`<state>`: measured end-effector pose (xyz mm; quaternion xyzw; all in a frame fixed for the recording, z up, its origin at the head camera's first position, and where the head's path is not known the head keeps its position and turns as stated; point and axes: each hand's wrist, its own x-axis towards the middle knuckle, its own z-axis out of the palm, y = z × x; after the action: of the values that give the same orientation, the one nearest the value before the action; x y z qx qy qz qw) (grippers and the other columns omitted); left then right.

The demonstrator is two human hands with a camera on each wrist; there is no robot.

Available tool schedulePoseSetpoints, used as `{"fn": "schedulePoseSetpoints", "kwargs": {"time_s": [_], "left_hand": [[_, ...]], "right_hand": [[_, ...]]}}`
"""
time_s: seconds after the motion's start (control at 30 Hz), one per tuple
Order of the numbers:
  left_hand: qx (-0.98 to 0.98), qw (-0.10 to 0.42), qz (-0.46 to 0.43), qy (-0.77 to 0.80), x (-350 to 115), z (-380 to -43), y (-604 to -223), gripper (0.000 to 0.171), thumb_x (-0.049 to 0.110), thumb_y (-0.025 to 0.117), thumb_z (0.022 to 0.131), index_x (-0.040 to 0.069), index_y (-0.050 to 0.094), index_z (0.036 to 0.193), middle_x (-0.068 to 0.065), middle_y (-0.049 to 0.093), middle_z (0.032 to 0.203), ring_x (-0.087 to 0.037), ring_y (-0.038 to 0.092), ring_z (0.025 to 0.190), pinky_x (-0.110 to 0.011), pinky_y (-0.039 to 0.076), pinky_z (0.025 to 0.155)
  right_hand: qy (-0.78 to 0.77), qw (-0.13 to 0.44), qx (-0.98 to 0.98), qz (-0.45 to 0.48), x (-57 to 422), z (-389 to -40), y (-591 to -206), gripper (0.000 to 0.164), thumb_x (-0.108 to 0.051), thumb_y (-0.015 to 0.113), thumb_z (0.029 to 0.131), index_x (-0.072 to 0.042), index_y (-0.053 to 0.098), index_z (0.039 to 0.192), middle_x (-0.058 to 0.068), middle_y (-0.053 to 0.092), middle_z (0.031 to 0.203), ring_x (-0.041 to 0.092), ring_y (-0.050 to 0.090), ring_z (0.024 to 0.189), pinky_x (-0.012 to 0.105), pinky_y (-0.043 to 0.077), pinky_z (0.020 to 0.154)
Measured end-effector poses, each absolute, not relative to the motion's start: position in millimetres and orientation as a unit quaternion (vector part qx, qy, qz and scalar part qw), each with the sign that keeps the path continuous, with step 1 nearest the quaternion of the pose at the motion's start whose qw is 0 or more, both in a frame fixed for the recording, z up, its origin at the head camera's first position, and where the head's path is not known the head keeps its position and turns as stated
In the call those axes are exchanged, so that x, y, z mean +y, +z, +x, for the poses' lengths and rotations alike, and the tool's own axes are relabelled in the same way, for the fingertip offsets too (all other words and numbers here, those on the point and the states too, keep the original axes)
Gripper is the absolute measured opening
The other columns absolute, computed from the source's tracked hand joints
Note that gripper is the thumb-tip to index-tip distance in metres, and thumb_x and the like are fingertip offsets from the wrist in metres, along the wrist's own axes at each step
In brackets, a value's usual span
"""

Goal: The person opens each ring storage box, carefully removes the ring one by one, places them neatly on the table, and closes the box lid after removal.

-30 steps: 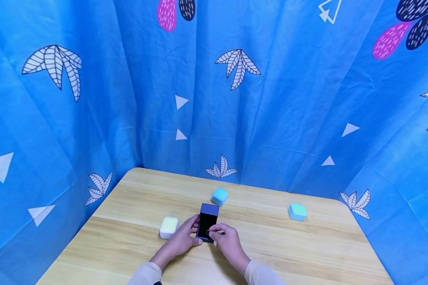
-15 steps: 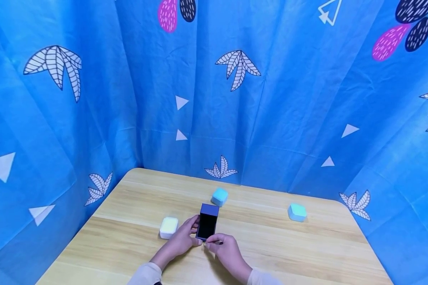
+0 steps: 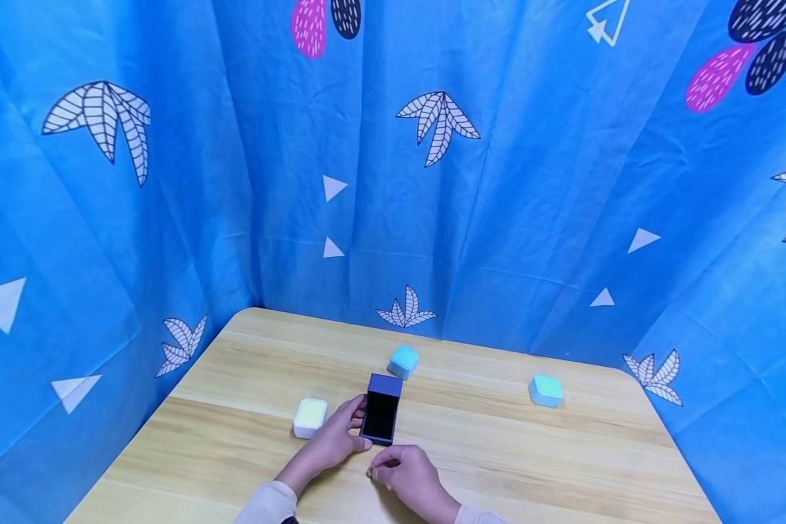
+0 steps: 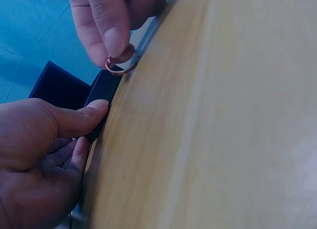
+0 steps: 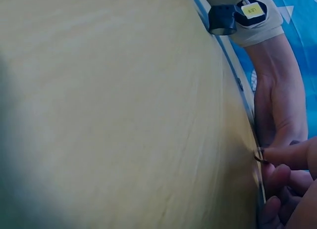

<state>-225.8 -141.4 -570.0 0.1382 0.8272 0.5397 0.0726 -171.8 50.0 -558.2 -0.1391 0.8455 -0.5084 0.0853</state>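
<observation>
An open dark blue ring box [image 3: 381, 418] with a black inside stands on the table in the head view, its lid raised at the back. My left hand [image 3: 332, 439] grips its left side, the thumb at the front corner and the other fingers along the side. Just in front of the box, my right hand [image 3: 411, 474] pinches a thin, copper-coloured ring [image 4: 122, 72] between thumb and forefinger. The left wrist view shows the ring hanging from those fingertips, close to the box's front edge.
A white rounded box [image 3: 310, 418] sits left of my left hand. Behind the ring box is a light blue box [image 3: 403, 362], and a mint-green one [image 3: 546, 390] lies farther right. Blue patterned curtains [image 3: 432, 204] surround the wooden table [image 3: 530, 466].
My right hand has drawn the ring out from the ring box and moved it toward the front of the table. The left hand and the box have stayed in place.
</observation>
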Motion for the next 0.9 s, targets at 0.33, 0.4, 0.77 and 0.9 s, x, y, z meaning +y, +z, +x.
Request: {"fn": "schedulePoseSetpoints", "kwargs": {"time_s": [0.33, 0.4, 0.77, 0.9], "left_hand": [[0.824, 0.068, 0.141, 0.545, -141.0, -226.4, -570.9, 0.085, -0.004, 0.079, 0.078, -0.003, 0.037, 0.152, -0.018, 0.053, 0.137, -0.034, 0.053, 0.124, -0.048, 0.047, 0.107], [0.823, 0.068, 0.142, 0.546, -141.3, -226.3, -570.8, 0.086, -0.003, 0.079, 0.077, -0.003, 0.036, 0.152, -0.019, 0.053, 0.137, -0.035, 0.053, 0.124, -0.048, 0.047, 0.106], [0.822, 0.07, 0.142, 0.546, -142.6, -228.2, -572.3, 0.088, -0.005, 0.079, 0.075, -0.006, 0.035, 0.151, -0.02, 0.052, 0.137, -0.036, 0.053, 0.124, -0.047, 0.047, 0.106], [0.823, 0.077, 0.137, 0.546, -142.7, -229.7, -573.4, 0.089, -0.004, 0.079, 0.076, -0.006, 0.034, 0.152, -0.02, 0.051, 0.138, -0.035, 0.052, 0.125, -0.046, 0.047, 0.107]], "right_hand": [[-0.483, 0.093, 0.856, -0.159, 49.7, -171.2, -559.0, 0.006, -0.018, 0.081, 0.083, -0.012, 0.079, 0.085, -0.01, 0.073, 0.082, -0.004, 0.056, 0.07, 0.019, 0.045, 0.063], [-0.48, 0.088, 0.858, -0.16, 49.2, -170.8, -558.9, 0.006, -0.019, 0.081, 0.083, -0.013, 0.079, 0.085, -0.011, 0.073, 0.082, -0.005, 0.057, 0.071, 0.019, 0.045, 0.064], [-0.459, 0.076, 0.872, -0.151, 46.5, -170.8, -562.2, 0.003, -0.019, 0.081, 0.082, -0.02, 0.078, 0.082, -0.017, 0.071, 0.08, -0.005, 0.056, 0.073, 0.02, 0.043, 0.066], [-0.457, 0.074, 0.874, -0.15, 47.0, -170.5, -561.8, 0.003, -0.019, 0.08, 0.083, -0.019, 0.078, 0.082, -0.016, 0.071, 0.08, -0.005, 0.056, 0.073, 0.02, 0.044, 0.066]]}}
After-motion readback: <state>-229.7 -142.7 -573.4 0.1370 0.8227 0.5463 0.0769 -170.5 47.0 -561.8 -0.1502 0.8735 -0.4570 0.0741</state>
